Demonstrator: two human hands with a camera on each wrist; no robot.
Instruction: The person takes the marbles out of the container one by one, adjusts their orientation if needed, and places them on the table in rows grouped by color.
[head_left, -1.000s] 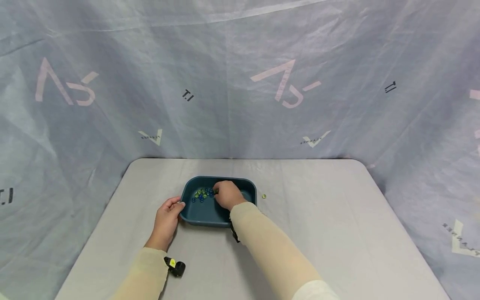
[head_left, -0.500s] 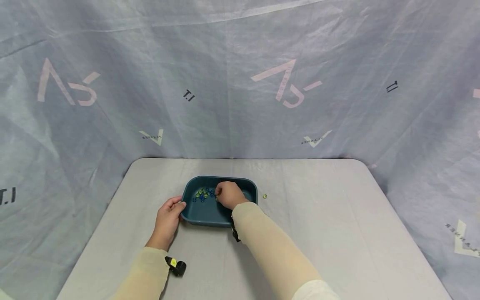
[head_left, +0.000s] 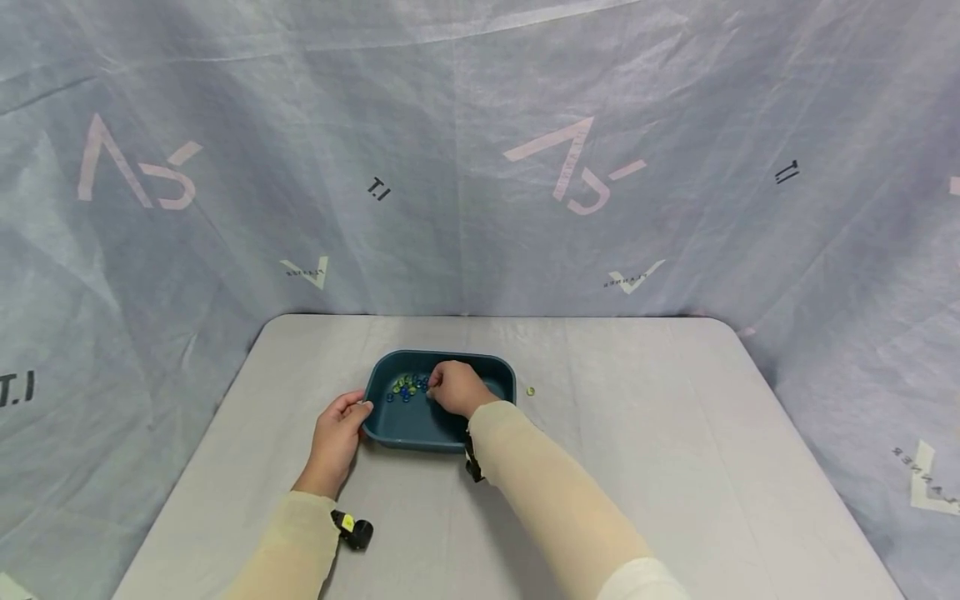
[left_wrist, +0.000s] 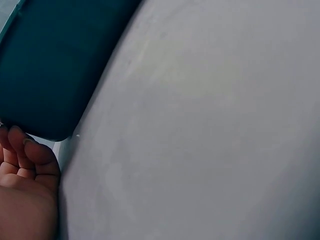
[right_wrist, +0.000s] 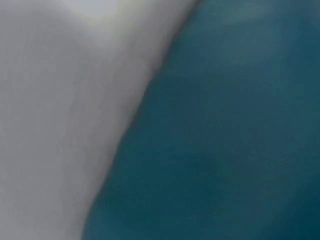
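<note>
A dark teal rectangular tray (head_left: 412, 429) stands on the table, with several small blue and yellow-green glass marbles (head_left: 406, 392) grouped in its left half. My left hand (head_left: 333, 437) grips the tray's left end, thumb at the rim and fingers against the outside. In the left wrist view, the curled fingers (left_wrist: 40, 152) meet the tray's corner. My right hand (head_left: 459, 389) reaches into the tray, fingers bent down, fingertips right beside the marbles. I cannot tell whether a marble is between them. The right wrist view is blurred and shows only the tray wall (right_wrist: 210, 125) and table.
One yellow-green marble (head_left: 530, 391) lies on the table, just right of the tray. Pale cloth covers the table (head_left: 652, 467), and a grey printed cloth (head_left: 465, 150) hangs behind it. A black wrist camera (head_left: 354, 532) sits at the left sleeve.
My right hand's fingertips have shifted slightly among the marbles, while the hand stays in the tray. The left hand keeps its hold on the tray's end.
</note>
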